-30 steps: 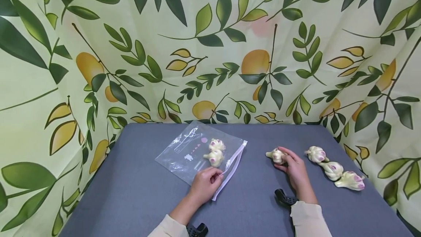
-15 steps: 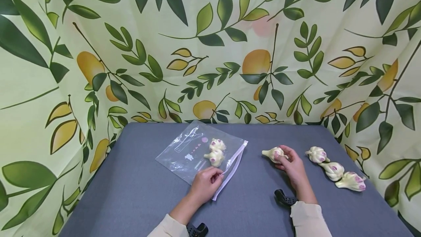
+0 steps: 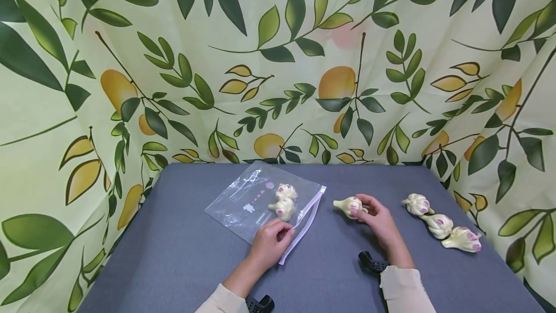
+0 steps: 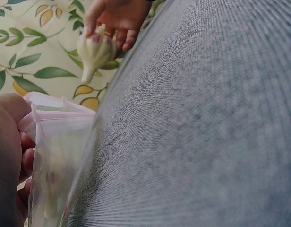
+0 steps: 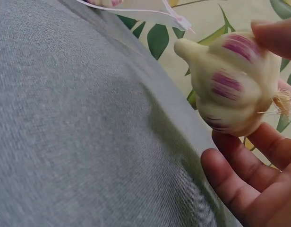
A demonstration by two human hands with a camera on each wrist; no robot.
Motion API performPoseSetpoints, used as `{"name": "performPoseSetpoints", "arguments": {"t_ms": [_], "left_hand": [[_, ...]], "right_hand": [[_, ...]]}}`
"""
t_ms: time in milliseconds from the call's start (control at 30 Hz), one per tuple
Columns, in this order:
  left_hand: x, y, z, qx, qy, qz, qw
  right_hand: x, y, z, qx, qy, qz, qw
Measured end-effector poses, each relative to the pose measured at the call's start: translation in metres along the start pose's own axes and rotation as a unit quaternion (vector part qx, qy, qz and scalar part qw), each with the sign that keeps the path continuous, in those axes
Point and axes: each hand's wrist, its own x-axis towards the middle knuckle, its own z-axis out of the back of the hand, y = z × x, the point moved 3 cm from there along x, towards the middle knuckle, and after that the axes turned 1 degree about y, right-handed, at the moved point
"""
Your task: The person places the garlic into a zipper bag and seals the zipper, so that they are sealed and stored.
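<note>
My left hand [image 3: 270, 244] pinches the upper lip of a clear zip bag [image 3: 239, 199] at its pink-edged mouth, which gapes to the right. Inside the bag lie two garlic bulbs [image 3: 284, 208], whitish with purple streaks. In my right hand [image 3: 380, 222] is another garlic bulb [image 3: 349, 206], gripped between thumb and fingers, its stem pointing left at the bag. The right wrist view shows that garlic bulb [image 5: 233, 85] close up, with rootlets at its base, above the cloth. A gap separates it from the bag's mouth.
Three more garlic bulbs [image 3: 440, 226] lie in a slanting row at the right of the grey cloth-covered table [image 3: 173, 255]. A leaf-and-fruit patterned curtain [image 3: 278, 86] stands behind the table and along both sides. A white slider [image 3: 323, 189] sits at the bag's far corner.
My right hand has moved left with the garlic bulb, closer to the bag's mouth. The bulb's stem shows more fully. My left hand and the bag have stayed in place.
</note>
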Motion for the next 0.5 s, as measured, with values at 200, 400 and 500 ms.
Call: {"name": "performPoseSetpoints", "arguments": {"t_ms": [200, 400, 500], "left_hand": [[0.001, -0.001, 0.001, 0.004, -0.004, -0.003, 1.0000], [0.000, -0.001, 0.002, 0.009, 0.001, 0.001, 1.0000], [0.000, -0.001, 0.001, 0.005, 0.001, 0.000, 1.0000]], "right_hand": [[-0.001, 0.007, -0.010, -0.003, 0.054, 0.017, 0.998], [-0.004, 0.017, -0.027, -0.001, 0.121, 0.039, 0.992], [-0.006, 0.021, -0.038, -0.016, 0.131, 0.041, 0.990]]}}
